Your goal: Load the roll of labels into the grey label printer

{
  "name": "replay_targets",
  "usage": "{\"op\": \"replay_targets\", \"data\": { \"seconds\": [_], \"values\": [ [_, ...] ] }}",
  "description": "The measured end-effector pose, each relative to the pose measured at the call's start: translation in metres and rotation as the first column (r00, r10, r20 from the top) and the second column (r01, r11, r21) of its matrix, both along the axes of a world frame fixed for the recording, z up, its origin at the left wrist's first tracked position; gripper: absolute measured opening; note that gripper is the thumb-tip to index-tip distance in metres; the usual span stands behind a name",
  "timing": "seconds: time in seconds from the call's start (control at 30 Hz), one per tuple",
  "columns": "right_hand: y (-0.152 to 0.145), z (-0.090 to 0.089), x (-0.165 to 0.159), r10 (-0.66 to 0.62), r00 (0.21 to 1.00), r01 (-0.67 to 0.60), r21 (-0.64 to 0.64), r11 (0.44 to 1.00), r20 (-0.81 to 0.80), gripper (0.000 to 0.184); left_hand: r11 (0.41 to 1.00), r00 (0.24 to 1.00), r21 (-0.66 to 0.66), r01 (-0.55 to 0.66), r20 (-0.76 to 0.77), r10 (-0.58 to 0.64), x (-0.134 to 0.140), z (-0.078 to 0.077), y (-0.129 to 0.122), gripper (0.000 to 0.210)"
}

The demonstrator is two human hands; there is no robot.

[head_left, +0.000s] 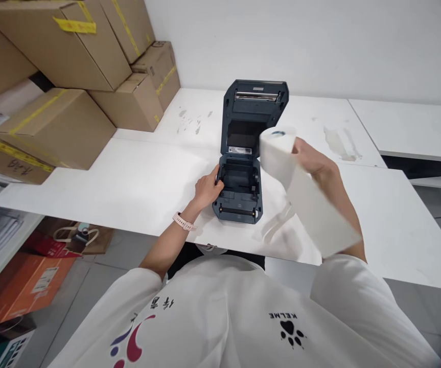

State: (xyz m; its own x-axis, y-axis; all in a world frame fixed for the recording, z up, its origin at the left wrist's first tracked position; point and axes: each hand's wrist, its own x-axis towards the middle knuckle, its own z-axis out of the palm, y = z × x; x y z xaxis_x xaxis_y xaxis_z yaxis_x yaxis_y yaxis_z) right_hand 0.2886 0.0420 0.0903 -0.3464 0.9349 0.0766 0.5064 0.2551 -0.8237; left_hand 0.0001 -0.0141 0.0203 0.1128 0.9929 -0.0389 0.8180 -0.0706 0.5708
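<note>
A dark label printer (239, 191) stands on the white table with its lid (254, 110) raised and its inner bay in sight. My left hand (208, 189) grips the printer's left side, the thumb over the rim of the bay. Right of the raised lid, my right hand (312, 156) holds a roll of white label paper (277, 153) above the table. A long loose strip hangs from the roll down toward my right forearm. Most of my right fingers are hidden behind the paper.
Taped cardboard boxes (57, 122) are stacked at the back left of the white table (155, 189). A white wall rises behind. A clear plastic-like strip (277, 222) lies right of the printer. Below left, an orange box (24, 283) stands near the floor. The table's front edge is close to my body.
</note>
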Motion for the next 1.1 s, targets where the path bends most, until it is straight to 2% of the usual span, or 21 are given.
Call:
{"op": "replay_targets", "data": {
  "seconds": [0.07, 0.1, 0.17, 0.23, 0.33, 0.5, 0.57, 0.7, 0.8, 0.93, 1.1],
  "values": [
    [-0.003, 0.016, -0.027, 0.176, 0.967, -0.180, 0.010, 0.984, 0.185, 0.064, 1.000, 1.000, 0.004, 0.009, -0.007, -0.009, -0.001, -0.001, 0.000, 0.069],
    [-0.005, 0.020, -0.041, 0.222, 0.922, -0.237, 0.007, 0.972, 0.318, 0.065, 1.000, 1.000, 0.008, 0.010, -0.011, -0.010, -0.001, -0.001, 0.000, 0.068],
    [-0.006, 0.023, -0.065, 0.200, 0.789, -0.259, 0.019, 0.966, 0.580, 0.064, 1.000, 1.000, 0.016, 0.014, -0.015, -0.014, -0.001, -0.003, 0.001, 0.068],
    [-0.006, 0.018, -0.083, 0.162, 0.662, -0.262, 0.023, 0.965, 0.731, 0.062, 1.000, 1.000, 0.015, 0.015, -0.017, -0.015, -0.001, -0.003, 0.001, 0.068],
    [-0.002, 0.005, -0.098, 0.168, 0.555, -0.273, -0.012, 0.962, 0.814, 0.059, 1.000, 1.000, 0.007, 0.012, -0.018, -0.012, -0.001, -0.004, 0.001, 0.070],
    [-0.001, -0.018, -0.110, 0.185, 0.452, -0.346, -0.020, 0.938, 0.872, 0.059, 1.000, 1.000, -0.011, 0.006, -0.011, -0.006, 0.000, -0.003, 0.002, 0.070],
    [-0.011, -0.019, -0.109, 0.146, 0.474, -0.380, 0.052, 0.924, 0.869, 0.057, 1.000, 1.000, -0.005, 0.001, -0.003, -0.001, 0.000, -0.004, 0.002, 0.069],
    [-0.059, -0.016, -0.096, 0.096, 0.659, -0.388, 0.228, 0.893, 0.746, 0.048, 1.000, 0.998, 0.004, -0.006, 0.055, 0.005, -0.001, -0.007, 0.002, 0.069],
    [-0.104, -0.026, -0.088, 0.140, 0.764, -0.364, 0.240, 0.900, 0.630, 0.047, 1.000, 0.992, 0.001, -0.011, 0.126, 0.010, -0.001, -0.009, 0.000, 0.069],
    [-0.141, -0.054, -0.092, 0.083, 0.832, -0.268, 0.265, 0.926, 0.549, 0.051, 1.000, 0.978, 0.000, -0.027, 0.207, 0.027, 0.000, -0.010, -0.001, 0.068],
    [-0.147, -0.073, -0.102, -0.012, 0.867, -0.174, 0.325, 0.929, 0.499, 0.049, 0.998, 0.951, -0.023, -0.062, 0.301, 0.066, 0.000, -0.012, -0.006, 0.061]
  ]
}}
